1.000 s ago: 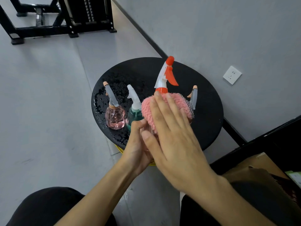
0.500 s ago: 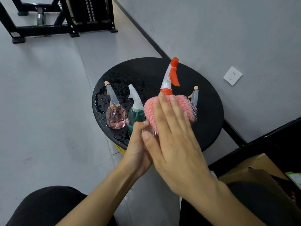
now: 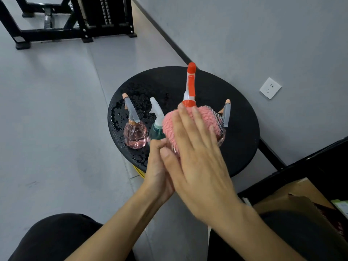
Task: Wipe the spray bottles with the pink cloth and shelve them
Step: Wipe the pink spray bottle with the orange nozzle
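Note:
Above the round black table (image 3: 243,129) I hold a spray bottle with an orange and white nozzle (image 3: 189,85). Its body is hidden by the fluffy pink cloth (image 3: 205,117). My right hand (image 3: 197,159) lies flat over the cloth, pressing it around the bottle. My left hand (image 3: 158,170) grips the bottle's base from below. On the table stand a pink glass spray bottle (image 3: 135,133), a green spray bottle (image 3: 157,127) and, behind the cloth, another bottle with a grey nozzle (image 3: 226,114).
The table's left part is wet with droplets (image 3: 120,119). A grey wall with a socket (image 3: 270,88) runs behind it. A black shelf frame (image 3: 301,166) and a cardboard box (image 3: 293,196) are at the right. A black metal rack (image 3: 75,31) stands far left.
The orange nozzle has turned from pointing right to pointing away from me, so the bottle has rotated inside the cloth. My right hand has slid slightly over the cloth.

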Tool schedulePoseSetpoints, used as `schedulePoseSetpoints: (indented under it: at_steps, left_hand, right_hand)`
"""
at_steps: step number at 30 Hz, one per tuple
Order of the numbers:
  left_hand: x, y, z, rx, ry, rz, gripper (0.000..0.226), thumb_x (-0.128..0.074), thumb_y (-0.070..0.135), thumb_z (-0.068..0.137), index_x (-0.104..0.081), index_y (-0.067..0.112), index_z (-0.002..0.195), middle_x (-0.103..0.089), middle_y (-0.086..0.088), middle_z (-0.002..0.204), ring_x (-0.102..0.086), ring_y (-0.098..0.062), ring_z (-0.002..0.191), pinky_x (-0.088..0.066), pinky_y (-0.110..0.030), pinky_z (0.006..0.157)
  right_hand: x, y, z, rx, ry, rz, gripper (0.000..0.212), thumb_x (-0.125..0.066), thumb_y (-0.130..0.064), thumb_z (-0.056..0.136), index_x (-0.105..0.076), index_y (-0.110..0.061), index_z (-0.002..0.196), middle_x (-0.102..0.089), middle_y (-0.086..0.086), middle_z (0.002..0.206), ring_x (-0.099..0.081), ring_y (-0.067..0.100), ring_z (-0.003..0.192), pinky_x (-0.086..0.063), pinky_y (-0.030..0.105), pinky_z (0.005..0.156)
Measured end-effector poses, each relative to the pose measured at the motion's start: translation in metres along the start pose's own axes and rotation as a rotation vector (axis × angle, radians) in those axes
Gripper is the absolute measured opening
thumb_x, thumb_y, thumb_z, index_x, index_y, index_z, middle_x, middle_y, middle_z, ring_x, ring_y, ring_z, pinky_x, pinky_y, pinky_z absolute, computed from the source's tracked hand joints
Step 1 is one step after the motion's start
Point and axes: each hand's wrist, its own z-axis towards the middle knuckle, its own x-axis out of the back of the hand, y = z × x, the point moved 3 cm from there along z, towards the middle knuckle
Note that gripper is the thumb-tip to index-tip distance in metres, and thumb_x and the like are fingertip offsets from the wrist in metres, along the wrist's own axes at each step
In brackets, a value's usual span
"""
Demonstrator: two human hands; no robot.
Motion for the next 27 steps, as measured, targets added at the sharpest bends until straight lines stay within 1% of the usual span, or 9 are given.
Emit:
schedulePoseSetpoints:
  at_steps: [2, 5, 8, 13, 16, 21, 24, 25, 27]
  left_hand:
    - [-0.001, -0.003, 0.000, 0.069, -0.049, 0.049, 0.046, -0.033, 0.035, 0.088, -0.073, 0.019, 0.072, -0.069, -0.004, 0.073, -0.066, -0.015, 0.068, -0.054, -0.025, 0.055]
    - [-0.002, -0.002, -0.003, 0.132, -0.078, 0.053, 0.046, -0.035, 0.040, 0.084, -0.076, 0.018, 0.078, -0.070, -0.007, 0.076, -0.067, -0.020, 0.068, -0.055, -0.031, 0.052]
    - [0.000, 0.002, -0.004, 0.110, -0.075, 0.043, 0.039, -0.047, 0.041, 0.077, -0.074, 0.015, 0.091, -0.070, -0.009, 0.087, -0.066, -0.022, 0.079, -0.056, -0.033, 0.061]
    - [0.001, 0.003, -0.009, 0.097, -0.144, 0.052, 0.024, -0.060, 0.037, 0.063, -0.072, 0.017, 0.070, -0.067, -0.007, 0.071, -0.065, -0.017, 0.066, -0.054, -0.027, 0.061]
    - [0.000, -0.001, -0.008, 0.111, -0.197, 0.072, 0.045, -0.080, 0.044, 0.050, -0.074, 0.017, 0.085, -0.065, -0.013, 0.091, -0.064, -0.021, 0.083, -0.053, -0.036, 0.073]
    - [-0.003, -0.004, -0.010, 0.135, -0.215, -0.006, 0.033, -0.060, 0.034, 0.064, -0.075, 0.021, 0.090, -0.073, -0.005, 0.083, -0.070, -0.018, 0.072, -0.058, -0.033, 0.057]
    - [-0.001, 0.000, -0.008, 0.100, -0.167, -0.041, 0.035, -0.062, 0.036, 0.062, -0.074, 0.016, 0.089, -0.070, -0.010, 0.092, -0.067, -0.020, 0.086, -0.058, -0.034, 0.069]
    - [-0.003, 0.002, -0.009, 0.076, -0.161, -0.039, 0.031, -0.062, 0.035, 0.061, -0.074, 0.015, 0.082, -0.071, -0.009, 0.087, -0.067, -0.017, 0.082, -0.057, -0.030, 0.068]
    - [-0.004, 0.005, -0.009, 0.030, -0.163, -0.031, 0.018, -0.056, 0.023, 0.063, -0.070, 0.015, 0.055, -0.066, -0.001, 0.058, -0.064, -0.008, 0.056, -0.052, -0.018, 0.052]
  right_hand:
    - [0.013, 0.010, 0.015, -0.058, -0.020, 0.078, 0.062, -0.016, -0.046, 0.098, -0.006, -0.021, 0.154, 0.001, -0.009, 0.162, 0.014, 0.004, 0.146, 0.005, 0.034, 0.121]
    - [0.017, 0.018, 0.027, -0.107, -0.045, 0.156, 0.063, -0.017, -0.049, 0.098, -0.008, -0.021, 0.154, -0.001, -0.010, 0.162, 0.014, 0.001, 0.146, 0.001, 0.036, 0.122]
    - [0.013, 0.011, 0.013, -0.079, -0.036, 0.140, 0.067, -0.014, -0.052, 0.096, -0.001, -0.022, 0.154, 0.006, -0.012, 0.162, 0.018, 0.000, 0.144, 0.003, 0.032, 0.121]
    - [0.012, 0.000, -0.011, -0.038, -0.004, 0.086, 0.066, -0.017, -0.048, 0.096, 0.002, -0.022, 0.154, 0.012, -0.012, 0.161, 0.017, 0.007, 0.146, -0.005, 0.045, 0.121]
    - [0.015, 0.005, -0.004, -0.037, -0.001, 0.101, 0.065, -0.016, -0.049, 0.097, -0.001, -0.023, 0.154, 0.008, -0.012, 0.162, 0.017, 0.005, 0.146, -0.003, 0.043, 0.121]
    - [0.020, 0.018, 0.019, -0.114, -0.048, 0.196, 0.064, -0.017, -0.051, 0.098, -0.007, -0.023, 0.154, 0.000, -0.013, 0.162, 0.016, -0.002, 0.144, -0.003, 0.038, 0.122]
    - [0.013, 0.007, 0.007, -0.067, -0.048, 0.126, 0.061, -0.018, -0.046, 0.099, -0.001, -0.026, 0.154, 0.007, -0.013, 0.161, 0.020, 0.001, 0.144, -0.002, 0.042, 0.121]
    - [0.010, 0.002, 0.000, -0.048, -0.046, 0.117, 0.062, -0.018, -0.044, 0.097, -0.001, -0.026, 0.154, 0.007, -0.014, 0.161, 0.019, 0.003, 0.145, -0.003, 0.044, 0.121]
    - [0.006, -0.004, -0.014, -0.007, -0.044, 0.101, 0.063, -0.020, -0.040, 0.095, -0.005, -0.024, 0.154, 0.005, -0.013, 0.162, 0.015, 0.007, 0.147, -0.008, 0.048, 0.120]
